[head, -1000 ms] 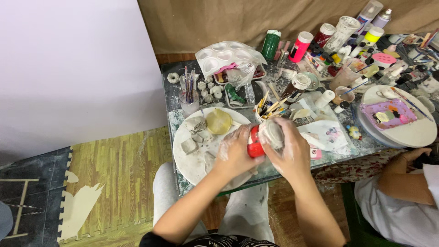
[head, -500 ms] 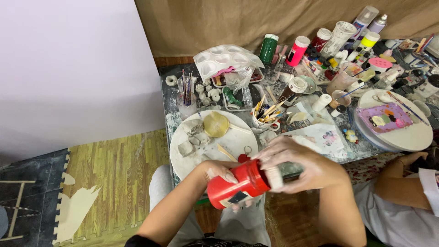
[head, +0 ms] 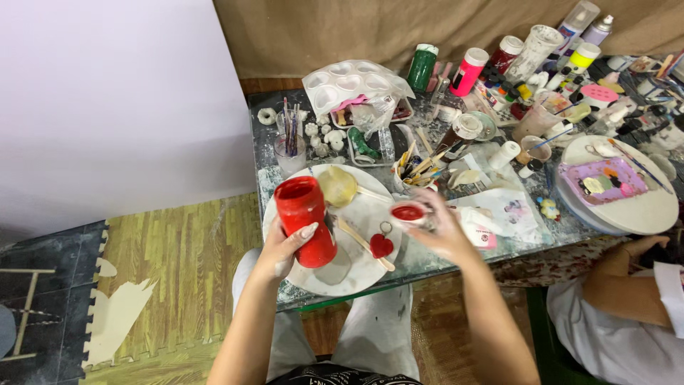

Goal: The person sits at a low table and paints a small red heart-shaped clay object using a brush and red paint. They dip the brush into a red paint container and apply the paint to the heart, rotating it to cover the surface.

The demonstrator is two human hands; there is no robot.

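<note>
We see the lid now off the red paint jar [head: 305, 221]: half a second ago both hands were clasped around the closed jar over the lap, and now they are parted above the round white plate [head: 324, 274]. The jar is therefore open, and we judge its paint ready for use.

The left hand [head: 285, 249] wraps its fingers [head: 308, 232] around the jar's lower body, thumb behind, holding it upright with the open mouth above the fingertips. The jar is bright red, cylindrical, with a slightly narrower neck and smears of paint on its wall.

The right hand [head: 438, 228] pinches the lid [head: 408, 212] between thumb and fingertips, its red-coated inside turned upward. Just below those fingers lies a red heart-shaped keyring [head: 381, 245] on the plate; between the two hands rests a wooden stick [head: 360, 242]. Beyond the right fingertips stands a cup of brushes [head: 413, 167].
</note>
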